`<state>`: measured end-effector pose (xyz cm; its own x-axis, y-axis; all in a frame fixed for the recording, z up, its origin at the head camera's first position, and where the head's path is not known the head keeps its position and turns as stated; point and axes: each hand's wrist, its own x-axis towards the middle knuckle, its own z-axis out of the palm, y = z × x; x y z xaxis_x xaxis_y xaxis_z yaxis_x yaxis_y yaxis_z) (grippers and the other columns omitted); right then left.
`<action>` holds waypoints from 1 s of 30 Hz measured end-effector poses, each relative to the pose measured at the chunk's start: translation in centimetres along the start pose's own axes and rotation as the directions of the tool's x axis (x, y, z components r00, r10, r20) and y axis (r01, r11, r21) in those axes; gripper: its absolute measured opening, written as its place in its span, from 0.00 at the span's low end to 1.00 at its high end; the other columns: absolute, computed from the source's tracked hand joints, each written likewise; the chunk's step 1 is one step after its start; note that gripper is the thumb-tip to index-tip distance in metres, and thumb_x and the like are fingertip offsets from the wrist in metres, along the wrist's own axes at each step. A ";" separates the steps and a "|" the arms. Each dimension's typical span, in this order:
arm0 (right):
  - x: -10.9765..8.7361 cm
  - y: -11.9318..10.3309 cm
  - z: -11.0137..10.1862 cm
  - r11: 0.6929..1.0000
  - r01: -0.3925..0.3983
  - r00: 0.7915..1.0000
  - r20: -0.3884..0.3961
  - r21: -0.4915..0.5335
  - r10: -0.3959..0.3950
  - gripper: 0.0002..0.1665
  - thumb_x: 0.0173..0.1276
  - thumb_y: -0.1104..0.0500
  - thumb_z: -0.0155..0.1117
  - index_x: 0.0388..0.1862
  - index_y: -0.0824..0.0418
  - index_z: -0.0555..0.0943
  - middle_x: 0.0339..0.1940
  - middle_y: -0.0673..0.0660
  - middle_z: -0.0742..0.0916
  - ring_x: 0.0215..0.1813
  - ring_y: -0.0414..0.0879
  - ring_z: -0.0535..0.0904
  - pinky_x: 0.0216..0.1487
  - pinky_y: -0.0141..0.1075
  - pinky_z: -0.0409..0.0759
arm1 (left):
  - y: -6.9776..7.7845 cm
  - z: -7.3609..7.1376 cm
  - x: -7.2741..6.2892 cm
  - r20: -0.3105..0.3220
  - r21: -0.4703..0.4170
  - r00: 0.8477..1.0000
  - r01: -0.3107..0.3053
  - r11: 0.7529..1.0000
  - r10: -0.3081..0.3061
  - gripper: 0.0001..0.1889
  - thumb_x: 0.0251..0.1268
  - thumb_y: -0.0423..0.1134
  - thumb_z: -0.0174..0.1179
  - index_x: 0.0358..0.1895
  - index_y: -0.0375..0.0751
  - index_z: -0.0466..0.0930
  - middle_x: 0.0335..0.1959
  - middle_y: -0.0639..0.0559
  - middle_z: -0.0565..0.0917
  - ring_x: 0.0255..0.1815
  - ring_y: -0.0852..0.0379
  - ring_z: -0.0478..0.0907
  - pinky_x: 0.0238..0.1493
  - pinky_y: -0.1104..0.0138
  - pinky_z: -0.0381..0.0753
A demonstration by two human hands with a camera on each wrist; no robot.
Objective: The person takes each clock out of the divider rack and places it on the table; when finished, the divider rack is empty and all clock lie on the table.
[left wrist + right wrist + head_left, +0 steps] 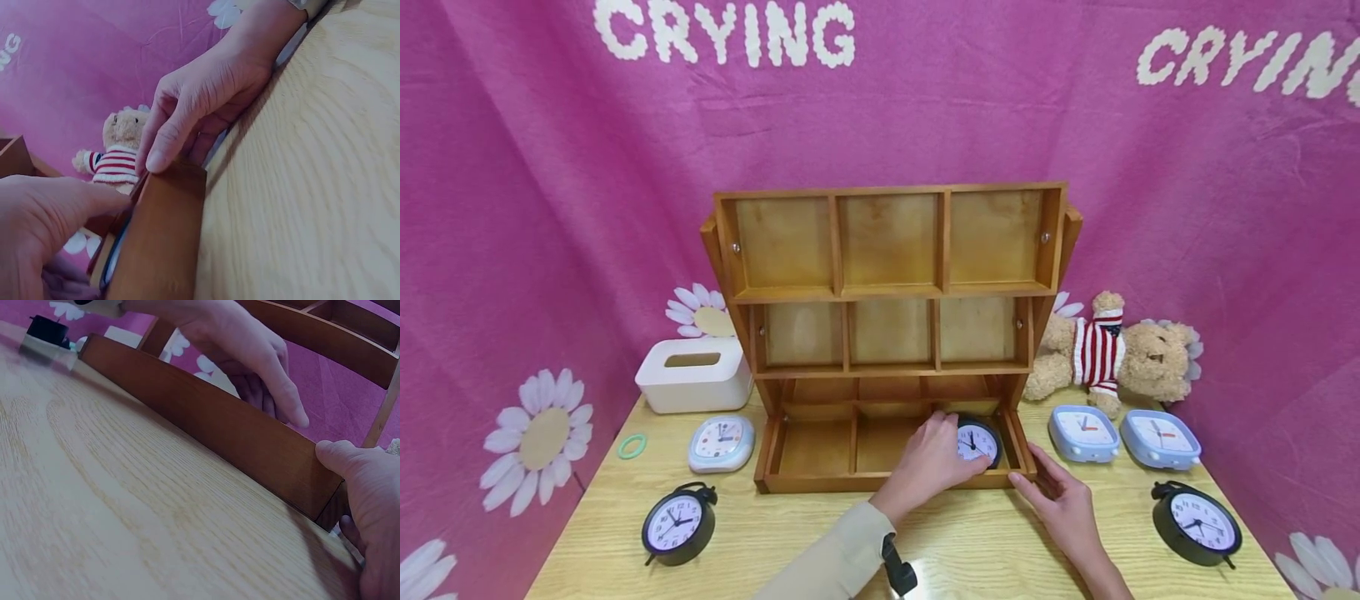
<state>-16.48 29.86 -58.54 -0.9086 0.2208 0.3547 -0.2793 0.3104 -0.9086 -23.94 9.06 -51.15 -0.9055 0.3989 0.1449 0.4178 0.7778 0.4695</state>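
Note:
A brown wooden shelf rack point(891, 292) with three tiers of compartments stands on the table. In its bottom right compartment lies a round black alarm clock point(978, 442), white dial facing up. My left hand point(934, 454) holds this clock, thumb at its lower edge and fingers at its upper left rim. The left wrist view shows that hand point(44, 225) reaching over the front board, with most of the clock hidden. My right hand point(1060, 504) grips the rack's front right corner. In the right wrist view its thumb point(337, 456) lies on the board's top edge.
Black alarm clocks stand at front left point(677, 525) and front right point(1197, 522). Two blue clocks point(1084, 432) and a teddy bear point(1105, 350) are right of the rack. To the left are a pale clock point(721, 443), a white tissue box point(694, 375) and a green ring point(632, 447).

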 end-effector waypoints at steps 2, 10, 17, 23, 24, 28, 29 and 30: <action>0.0 0.0 0.0 1.000 0.001 1.000 0.001 -0.003 -0.001 0.33 0.66 0.70 0.75 0.70 0.70 0.78 0.64 0.72 0.83 0.57 0.28 0.81 0.54 0.23 0.80 | 0.5 0.1 0.3 0.011 0.028 1.000 0.024 0.999 -0.025 0.36 0.50 0.65 0.78 0.48 0.35 0.84 0.41 0.47 0.82 0.37 0.55 0.82 0.35 0.66 0.85; -0.2 0.0 0.1 1.000 -0.002 1.000 0.008 0.004 0.002 0.33 0.66 0.70 0.74 0.70 0.70 0.77 0.64 0.72 0.82 0.57 0.29 0.81 0.54 0.23 0.81 | 1.7 0.1 0.9 0.016 0.078 0.996 0.084 0.993 -0.086 0.34 0.43 0.68 0.80 0.31 0.39 0.83 0.32 0.49 0.79 0.31 0.55 0.78 0.25 0.66 0.79; -0.4 0.1 0.1 1.000 -0.011 1.000 0.010 -0.009 0.012 0.33 0.67 0.69 0.74 0.70 0.70 0.77 0.64 0.73 0.83 0.56 0.28 0.81 0.54 0.22 0.81 | 1.8 0.3 1.1 0.032 0.052 0.993 0.116 0.992 -0.118 0.32 0.40 0.65 0.82 0.30 0.39 0.83 0.29 0.51 0.78 0.27 0.56 0.76 0.23 0.68 0.76; -0.2 0.1 0.0 1.000 -0.006 1.000 0.014 -0.016 0.006 0.33 0.67 0.68 0.74 0.71 0.69 0.77 0.65 0.72 0.82 0.57 0.29 0.80 0.54 0.23 0.80 | 1.6 0.7 1.5 -0.020 0.106 0.996 0.091 0.990 -0.090 0.32 0.34 0.69 0.81 0.23 0.45 0.79 0.25 0.54 0.76 0.23 0.60 0.73 0.19 0.70 0.72; -0.2 0.1 0.0 1.000 -0.003 1.000 0.014 -0.015 0.004 0.33 0.67 0.69 0.74 0.71 0.69 0.77 0.65 0.72 0.82 0.57 0.28 0.80 0.54 0.23 0.80 | 1.5 0.8 1.6 -0.028 0.119 0.996 0.090 0.989 -0.087 0.33 0.32 0.71 0.80 0.22 0.45 0.78 0.25 0.54 0.76 0.23 0.60 0.73 0.19 0.70 0.71; -0.1 0.0 -0.1 1.000 0.010 1.000 0.014 -0.008 -0.010 0.33 0.67 0.69 0.74 0.71 0.71 0.77 0.65 0.72 0.82 0.57 0.29 0.80 0.55 0.23 0.80 | 1.5 1.2 1.7 -0.079 0.161 0.995 0.077 0.984 -0.065 0.40 0.29 0.76 0.78 0.31 0.44 0.80 0.29 0.54 0.78 0.28 0.58 0.78 0.21 0.69 0.75; 0.0 0.0 -0.1 1.000 0.014 1.000 0.013 -0.006 -0.014 0.33 0.67 0.70 0.74 0.71 0.71 0.77 0.65 0.72 0.82 0.57 0.29 0.80 0.56 0.23 0.80 | 1.6 1.2 1.8 -0.090 0.170 0.994 0.074 0.983 -0.059 0.42 0.28 0.77 0.77 0.35 0.43 0.81 0.31 0.53 0.79 0.29 0.57 0.80 0.22 0.69 0.76; 0.0 -0.1 -0.2 1.000 0.017 1.000 0.012 -0.006 -0.017 0.33 0.67 0.70 0.74 0.70 0.71 0.77 0.65 0.72 0.82 0.57 0.29 0.80 0.56 0.23 0.79 | 1.6 1.2 1.8 -0.100 0.177 0.994 0.070 0.982 -0.053 0.44 0.28 0.78 0.77 0.39 0.42 0.81 0.34 0.52 0.80 0.32 0.55 0.81 0.24 0.68 0.78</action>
<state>-16.41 29.99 -58.44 -0.9072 0.2047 0.3675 -0.2930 0.3193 -0.9012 -24.81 11.62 -51.18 -0.9291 0.3069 0.2063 0.3601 0.8774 0.3169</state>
